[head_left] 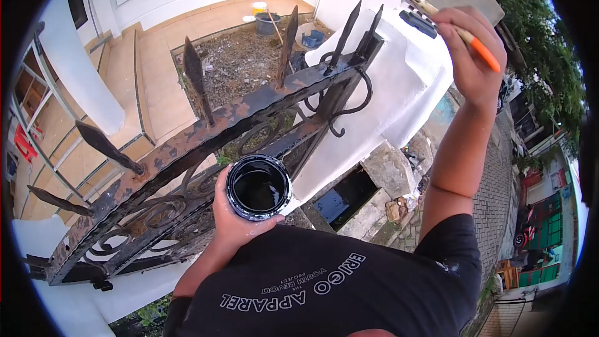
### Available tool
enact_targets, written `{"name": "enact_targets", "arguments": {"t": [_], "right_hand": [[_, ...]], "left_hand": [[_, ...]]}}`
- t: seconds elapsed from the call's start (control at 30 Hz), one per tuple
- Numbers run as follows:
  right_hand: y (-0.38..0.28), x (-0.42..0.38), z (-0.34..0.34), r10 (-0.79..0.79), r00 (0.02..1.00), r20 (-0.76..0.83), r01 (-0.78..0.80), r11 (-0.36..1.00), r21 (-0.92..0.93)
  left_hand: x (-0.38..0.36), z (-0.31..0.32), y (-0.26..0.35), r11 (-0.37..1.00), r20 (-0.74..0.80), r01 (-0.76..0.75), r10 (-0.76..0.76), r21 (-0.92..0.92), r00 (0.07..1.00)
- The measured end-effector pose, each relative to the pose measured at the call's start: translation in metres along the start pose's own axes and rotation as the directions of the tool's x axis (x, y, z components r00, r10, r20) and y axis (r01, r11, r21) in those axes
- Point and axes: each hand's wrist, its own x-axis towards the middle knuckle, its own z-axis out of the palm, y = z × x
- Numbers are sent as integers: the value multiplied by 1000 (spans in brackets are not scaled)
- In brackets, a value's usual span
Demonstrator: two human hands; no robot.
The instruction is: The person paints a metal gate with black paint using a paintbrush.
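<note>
My left hand [234, 218] is wrapped round an open can of black paint [259, 187], held upright just in front of the rusty metal gate [237, 109]. Up at the right, my right hand [471, 50] grips a paintbrush [465, 34] by its orange-tipped handle. The brush's dark bristles point to the upper left, apart from the gate. Spear-shaped points [194, 75] rise from the gate's top bar, where reddish rust patches show between dark areas. Curled bars sit below it, and black scrollwork [359, 97] is at its right end.
A white wall pillar [380, 81] stands beside the gate's right end. Below it lies a drain opening [343, 196] with dark water. Behind the gate are a gravel bed [234, 65], a grey bucket [268, 25] and tiled steps [137, 87]. A paved road [493, 181] runs at the right.
</note>
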Motion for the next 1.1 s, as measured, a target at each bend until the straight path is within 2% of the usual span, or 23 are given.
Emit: {"name": "enact_targets", "arguments": {"t": [0.07,0.13,0.2,0.23,0.3,0.33,0.43,0.5,0.57,0.63,0.7,0.73,0.8,0.83,0.87,0.9,0.97,1.1], "right_hand": [[-8,-14,10,-14,992,-124,-3,991,-135],[-16,-32,43,-45,989,-138,15,977,-215],[-23,-67,78,23,993,-115,-41,987,-155],[-30,-76,84,-50,997,-61,39,985,-170],[-39,-94,92,-19,1000,7,20,993,-113],[-37,-95,89,-13,1000,-9,12,994,-110],[-40,-84,74,-44,978,-204,12,988,-154],[-32,-70,75,-103,957,-270,53,981,-185],[-27,-74,85,-93,959,-269,50,986,-160],[-27,-81,95,-6,989,-146,10,1000,21],[-28,-90,92,55,979,-198,-40,996,79],[-26,-97,92,158,935,-318,-106,979,175],[-19,-106,100,374,780,-502,-176,901,397],[-14,-105,106,380,770,-513,-177,899,402],[-9,-100,113,551,665,-504,-126,749,651],[-3,-98,117,704,562,-434,-29,541,840],[13,-100,116,723,553,-414,-81,542,837],[24,-99,107,704,554,-445,65,496,866]], "left_hand": [[2,2,0,1000,-28,-13,13,6,1000],[3,3,-6,998,-42,-10,7,-67,999],[4,4,-5,998,-42,-15,13,-62,999],[5,3,-4,998,-47,-23,20,-63,999],[4,2,-4,999,-45,-9,7,-42,999],[4,2,-4,1000,-36,-16,15,-16,999],[5,3,0,997,6,-26,25,78,1000],[4,8,-4,997,-9,-43,42,-59,999],[0,8,-6,999,-10,-25,25,-46,1000],[2,7,-4,1000,-3,-28,28,-15,1000],[4,4,-7,999,30,-46,45,19,999],[3,5,-6,999,18,-42,42,-3,999],[2,6,-6,999,16,-40,40,-10,999],[1,6,-6,999,13,-45,45,19,999],[2,6,-6,998,9,-50,49,48,999],[2,8,-6,997,12,-51,50,61,999],[2,9,-3,997,8,-46,45,60,999],[0,10,-9,997,-7,-44,45,60,999]]}}
